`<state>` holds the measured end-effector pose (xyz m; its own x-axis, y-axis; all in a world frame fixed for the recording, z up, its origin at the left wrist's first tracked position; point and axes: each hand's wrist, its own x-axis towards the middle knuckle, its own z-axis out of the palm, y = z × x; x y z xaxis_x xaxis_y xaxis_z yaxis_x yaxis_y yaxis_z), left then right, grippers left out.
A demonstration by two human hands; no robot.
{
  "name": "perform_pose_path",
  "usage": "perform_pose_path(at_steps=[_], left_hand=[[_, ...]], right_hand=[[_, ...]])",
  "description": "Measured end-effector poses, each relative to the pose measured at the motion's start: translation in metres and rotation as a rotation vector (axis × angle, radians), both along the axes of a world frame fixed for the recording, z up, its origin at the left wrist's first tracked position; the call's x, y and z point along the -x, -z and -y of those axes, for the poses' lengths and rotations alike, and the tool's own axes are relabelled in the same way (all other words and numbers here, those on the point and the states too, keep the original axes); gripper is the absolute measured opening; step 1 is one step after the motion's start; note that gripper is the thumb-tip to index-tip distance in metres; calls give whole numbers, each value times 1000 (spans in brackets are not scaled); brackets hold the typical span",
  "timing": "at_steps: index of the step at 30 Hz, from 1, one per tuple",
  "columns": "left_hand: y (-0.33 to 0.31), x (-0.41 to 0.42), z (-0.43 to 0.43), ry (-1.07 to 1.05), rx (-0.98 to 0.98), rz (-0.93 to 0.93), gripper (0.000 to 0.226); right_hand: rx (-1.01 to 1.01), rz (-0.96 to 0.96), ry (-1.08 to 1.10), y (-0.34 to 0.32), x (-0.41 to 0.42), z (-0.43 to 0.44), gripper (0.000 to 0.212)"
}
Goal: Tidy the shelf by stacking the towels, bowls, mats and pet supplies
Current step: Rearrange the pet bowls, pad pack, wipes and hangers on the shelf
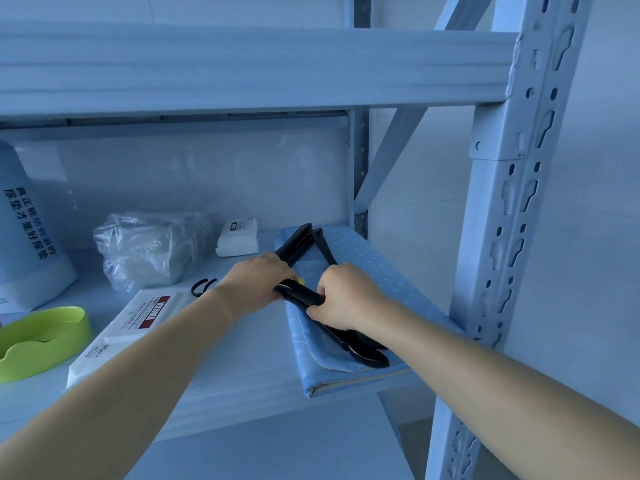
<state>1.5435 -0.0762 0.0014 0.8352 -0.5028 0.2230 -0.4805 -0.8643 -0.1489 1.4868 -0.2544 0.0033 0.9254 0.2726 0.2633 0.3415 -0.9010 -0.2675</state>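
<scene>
- Pale metal shelving fills the frame, with a perforated post at the right and one shelf crossing the middle, where all the things lie.
- A folded blue mat with small dots lies flat at the right end of the shelf, its near corner hanging a little over the front edge.
- A black long-handled tool rests on this mat. Its two arms point toward the back of the shelf and its looped handles lie toward the lower right.
- The left hand is at the centre of the frame, and its fingers are curled over one arm of the tool.
- The right hand, just beside it to the right, has its fingers wrapped around the other arm of the tool, over the mat.
- At the lower left stands a green bowl, touching a flat white pack with a red label.
- Behind them are a big bag with printed text at the left edge, a clear plastic bag with grey contents, and a small white pack near the back.
- A small black ring lies on the shelf near the left wrist.
</scene>
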Motion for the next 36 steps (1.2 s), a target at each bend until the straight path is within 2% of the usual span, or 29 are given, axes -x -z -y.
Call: perform_pose_path(at_steps=[7, 17, 21, 26, 36], left_hand=[[-6, -15, -14, 124, 42, -90, 21], [-27, -33, 2, 224, -44, -15, 18], [-40, -41, 25, 249, -23, 9, 18], [-31, -44, 56, 308, -38, 3, 15], [-10, -48, 75, 329, -41, -122, 17]], right_hand=[[-44, 29, 29, 10, 4, 4, 24], [-83, 119, 88, 4, 11, 20, 8], [-66, 169, 143, -4, 11, 33, 8], [-61, 137, 199, -1, 13, 57, 6], [-67, 53, 185, 16, 13, 72, 12]])
